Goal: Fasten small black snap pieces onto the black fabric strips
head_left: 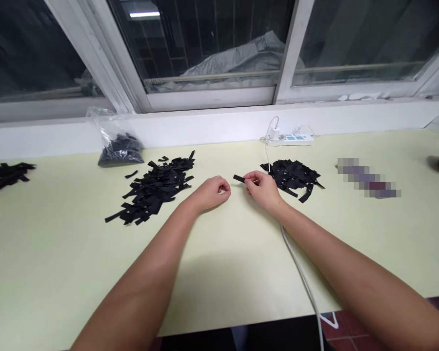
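I see a bare left hand (pixel 211 193) and right hand (pixel 265 191). The forearms (pixel 155 265) are bare too. Below, the clothing (pixel 285 335) looks black.

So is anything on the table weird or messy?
A black strip lies apart from the pile nearest the left hand. The pale cord also trails across the table and over its front edge.

I can't read any lettering, number or sign over this feed: nothing legible on the power strip (pixel 290 140), the black strips (pixel 294 174) in front of it, or the pixelated item (pixel 369 180) to its right.
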Tool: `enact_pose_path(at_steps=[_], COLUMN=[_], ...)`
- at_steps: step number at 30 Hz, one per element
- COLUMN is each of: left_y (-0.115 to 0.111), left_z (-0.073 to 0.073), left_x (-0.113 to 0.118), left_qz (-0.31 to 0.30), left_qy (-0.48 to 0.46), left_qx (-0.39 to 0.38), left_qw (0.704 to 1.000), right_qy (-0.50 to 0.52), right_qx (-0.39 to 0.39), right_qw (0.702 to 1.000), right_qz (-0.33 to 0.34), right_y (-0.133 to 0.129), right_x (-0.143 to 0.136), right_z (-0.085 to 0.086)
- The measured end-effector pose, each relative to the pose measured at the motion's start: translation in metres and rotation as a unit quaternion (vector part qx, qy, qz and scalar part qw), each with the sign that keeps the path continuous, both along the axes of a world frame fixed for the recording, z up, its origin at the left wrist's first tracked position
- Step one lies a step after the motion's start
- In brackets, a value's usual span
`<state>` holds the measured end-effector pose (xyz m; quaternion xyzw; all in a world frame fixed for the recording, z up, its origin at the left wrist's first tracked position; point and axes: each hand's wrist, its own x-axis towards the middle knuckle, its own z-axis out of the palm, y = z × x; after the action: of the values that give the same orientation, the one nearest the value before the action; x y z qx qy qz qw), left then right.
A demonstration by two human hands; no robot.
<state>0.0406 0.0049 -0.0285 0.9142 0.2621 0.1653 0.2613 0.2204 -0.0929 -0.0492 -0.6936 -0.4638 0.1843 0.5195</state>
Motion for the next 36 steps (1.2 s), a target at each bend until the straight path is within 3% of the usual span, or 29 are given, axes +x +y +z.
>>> enact_pose_path(at_steps=[10, 20, 25, 30, 36], left_y=[-0.006, -0.013, -0.014, -0.024, -0.022], left_z=[-0.004, -0.013, -0.014, -0.009, -0.013], left_x=[0.004, 0.009, 0.014, 0.025, 0.029], left_qz=[0.001, 0.013, 0.029, 0.004, 0.054], left_qy=[-0.053, -0.116, -0.198, -0.312, -0.313], left_qx=[-0.047, -0.105, -0.195, -0.297, -0.278], left_qw=[0.997, 0.988, 0.960, 0.902, 0.907], right_qy=[0.010, 0.006, 0.011, -0.018, -0.045], right_qx=[0.001, 0.006, 0.000, 0.002, 0.012], right_qw=[0.999, 1.000, 1.000, 1.000, 0.998], right_qz=[0.034, 0.027, 0.007, 0.013, 0.044], right_y=[0.006, 0.006, 0.005, 0.002, 0.002], right_x=[0.007, 0.007, 0.008, 0.005, 0.002], right_z=[-0.011, -0.010, -0.009, -0.005, -0.005])
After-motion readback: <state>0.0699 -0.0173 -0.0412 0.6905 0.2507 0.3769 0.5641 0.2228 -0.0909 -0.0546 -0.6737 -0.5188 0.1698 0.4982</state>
